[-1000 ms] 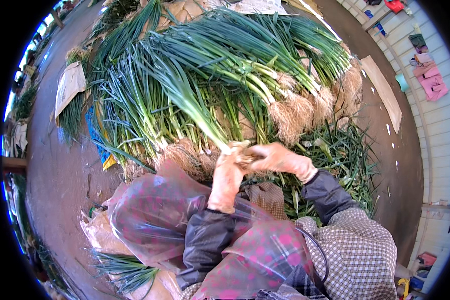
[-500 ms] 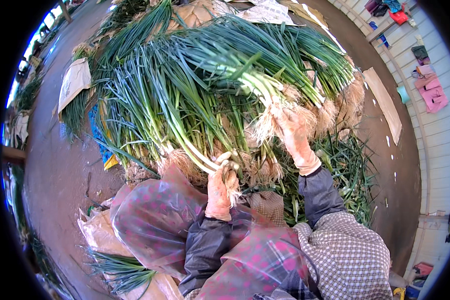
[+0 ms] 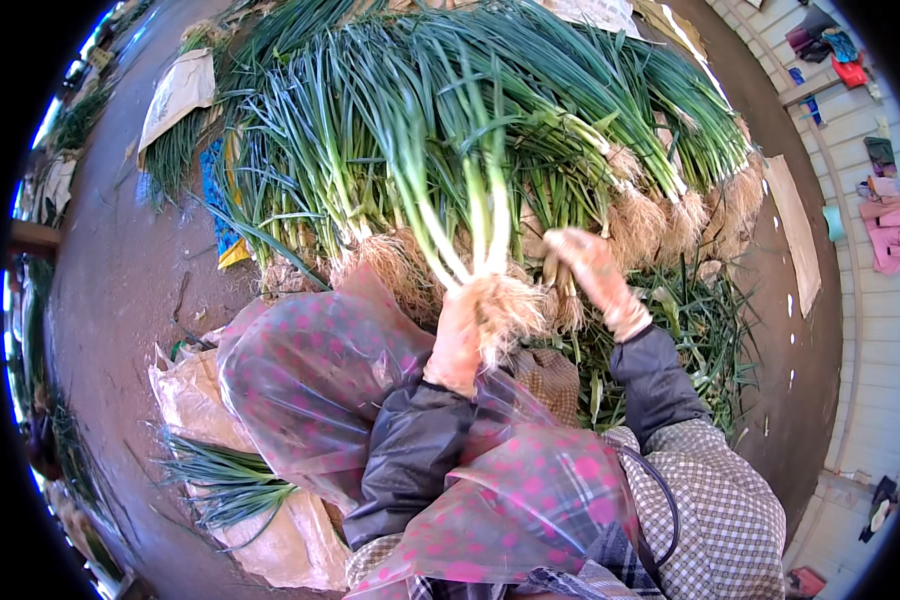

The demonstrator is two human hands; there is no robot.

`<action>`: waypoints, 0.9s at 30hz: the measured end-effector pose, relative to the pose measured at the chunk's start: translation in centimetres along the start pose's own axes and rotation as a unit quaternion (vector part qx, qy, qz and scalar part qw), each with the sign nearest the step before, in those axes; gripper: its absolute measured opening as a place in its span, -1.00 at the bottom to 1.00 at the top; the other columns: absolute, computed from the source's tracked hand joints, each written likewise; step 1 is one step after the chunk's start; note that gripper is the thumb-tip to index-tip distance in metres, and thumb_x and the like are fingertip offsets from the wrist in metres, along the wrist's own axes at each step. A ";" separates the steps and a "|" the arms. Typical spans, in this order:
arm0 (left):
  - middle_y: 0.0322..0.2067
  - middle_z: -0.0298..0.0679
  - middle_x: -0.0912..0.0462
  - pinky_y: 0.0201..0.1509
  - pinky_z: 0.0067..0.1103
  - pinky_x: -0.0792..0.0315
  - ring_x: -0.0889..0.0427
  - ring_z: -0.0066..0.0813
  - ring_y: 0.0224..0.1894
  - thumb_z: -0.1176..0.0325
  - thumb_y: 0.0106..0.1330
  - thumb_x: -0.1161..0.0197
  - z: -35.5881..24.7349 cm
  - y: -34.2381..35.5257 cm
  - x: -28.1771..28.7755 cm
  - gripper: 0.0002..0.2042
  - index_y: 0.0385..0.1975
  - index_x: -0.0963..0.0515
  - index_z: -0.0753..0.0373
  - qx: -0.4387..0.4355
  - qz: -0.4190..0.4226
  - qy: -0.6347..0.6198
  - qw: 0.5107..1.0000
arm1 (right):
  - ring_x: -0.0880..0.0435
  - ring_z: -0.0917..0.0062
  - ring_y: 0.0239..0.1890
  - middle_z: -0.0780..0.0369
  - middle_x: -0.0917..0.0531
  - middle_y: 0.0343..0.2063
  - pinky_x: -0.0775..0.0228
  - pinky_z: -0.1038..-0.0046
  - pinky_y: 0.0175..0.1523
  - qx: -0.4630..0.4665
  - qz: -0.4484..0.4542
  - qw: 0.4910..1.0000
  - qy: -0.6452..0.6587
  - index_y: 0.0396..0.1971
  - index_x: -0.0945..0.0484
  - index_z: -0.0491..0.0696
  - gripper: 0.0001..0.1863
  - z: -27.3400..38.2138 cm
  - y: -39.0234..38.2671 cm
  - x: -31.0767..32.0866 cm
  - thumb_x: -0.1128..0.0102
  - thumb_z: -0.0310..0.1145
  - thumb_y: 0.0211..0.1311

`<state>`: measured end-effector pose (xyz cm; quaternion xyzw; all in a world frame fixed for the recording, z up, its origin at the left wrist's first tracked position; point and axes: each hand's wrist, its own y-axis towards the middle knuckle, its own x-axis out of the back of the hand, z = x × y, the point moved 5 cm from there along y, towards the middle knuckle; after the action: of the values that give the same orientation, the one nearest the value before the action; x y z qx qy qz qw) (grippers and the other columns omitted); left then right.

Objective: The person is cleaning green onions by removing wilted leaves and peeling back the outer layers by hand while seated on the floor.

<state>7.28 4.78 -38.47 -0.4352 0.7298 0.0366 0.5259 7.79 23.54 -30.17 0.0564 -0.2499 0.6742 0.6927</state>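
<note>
A bunch of long green onions (image 3: 492, 215) with pale stems and stringy roots stands out from my left hand (image 3: 458, 335), whose gloved fingers are closed round it; the roots partly hide the fingers. My right hand (image 3: 585, 270), also gloved and a little blurred, is just right of that bunch, fingers curled above more root ends; what they hold is unclear. Beyond both hands lies a broad heap of green onions (image 3: 310, 140), root ends toward me. Pink-dotted clear plastic sheeting (image 3: 300, 380) covers my lap and knees.
Loose cut leaves (image 3: 700, 350) are piled at the right. A crumpled pale sack (image 3: 210, 410) with more onions is at lower left. A cardboard strip (image 3: 793, 230) lies on the brown floor (image 3: 120, 300). Clothes (image 3: 890, 235) line the white panelled wall at right.
The bunch my right hand gripped half a second ago is now in my left hand, upright and nearer me. My right hand has drawn back slightly from where it was.
</note>
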 end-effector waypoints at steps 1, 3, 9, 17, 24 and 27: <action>-0.47 -0.28 -0.53 -0.31 -0.60 -0.47 -0.56 -0.48 -0.41 0.28 0.37 -0.03 -0.5 -0.6 -2.2 -0.61 0.15 -0.34 0.28 -0.011 0.098 -0.113 0.989 | -0.51 0.70 -0.51 0.31 -0.65 -0.40 -0.44 0.57 -0.31 0.020 -0.003 0.998 0.055 -0.07 -0.51 -0.11 -0.51 -0.7 0.7 1.5 0.17 0.02 0.41; -0.52 -0.26 -0.46 -0.34 -0.47 -0.49 -0.56 -0.37 -0.38 0.16 0.44 0.10 -2.1 -2.5 -5.4 -0.59 0.22 -0.23 0.14 -0.032 0.276 -0.326 0.903 | -0.48 0.71 -0.40 0.24 -0.63 -0.21 -0.42 0.59 -0.10 0.010 0.031 0.977 0.213 0.09 -0.43 -0.13 -0.41 -1.1 1.8 1.7 0.26 0.08 0.43; -0.39 -0.20 -0.51 -0.31 -0.46 -0.49 -0.52 -0.37 -0.42 0.21 0.45 0.09 1.0 -1.4 -2.6 -0.73 -0.15 -0.46 0.26 0.039 0.036 -0.296 0.954 | -0.56 0.54 -0.26 0.17 -0.63 -0.20 -0.41 0.39 -0.14 -0.070 0.064 0.959 0.269 0.04 -0.44 -0.14 -0.47 -0.6 9.9 -6.1 0.21 0.02 0.41; -0.36 -0.24 -0.48 -0.29 -0.50 -0.49 -0.51 -0.42 -0.36 0.40 0.37 0.00 -0.6 -1.6 1.0 -0.85 -0.15 -0.38 0.30 -0.155 0.005 -0.137 0.978 | -0.47 0.71 -0.60 0.34 -0.50 -0.62 -0.47 0.54 -0.39 -0.100 -0.114 0.959 0.241 -0.25 -0.54 -0.10 -0.69 1.7 4.5 -4.2 0.11 -0.19 0.40; -0.40 -0.19 -0.54 -0.32 -0.44 -0.46 -0.53 -0.34 -0.39 0.24 0.38 0.01 1.0 -0.4 0.5 -0.78 -0.24 -0.46 0.26 -0.004 0.083 -0.385 0.919 | -0.20 0.84 -0.74 0.56 -0.16 -0.74 -0.27 0.72 -0.50 -0.067 -0.097 0.941 0.316 0.03 -0.48 -0.10 -0.46 -0.3 2.4 -0.3 0.31 0.02 0.45; -0.42 -0.23 -0.51 -0.35 -0.52 -0.49 -0.54 -0.43 -0.39 0.21 0.44 0.09 0.7 -1.8 -2.9 -0.73 -0.18 -0.45 0.29 0.053 0.049 -0.326 0.943 | -0.17 0.77 -0.69 0.55 -0.17 -0.71 -0.22 0.63 -0.35 -0.153 -0.039 0.929 0.336 -0.07 -0.50 -0.05 -0.54 1.5 7.6 -4.1 0.08 0.05 0.35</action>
<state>9.23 5.75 -35.74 -0.3346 0.5395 0.1632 0.7552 0.25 19.84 -32.53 -0.2703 -0.1008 0.5796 0.7622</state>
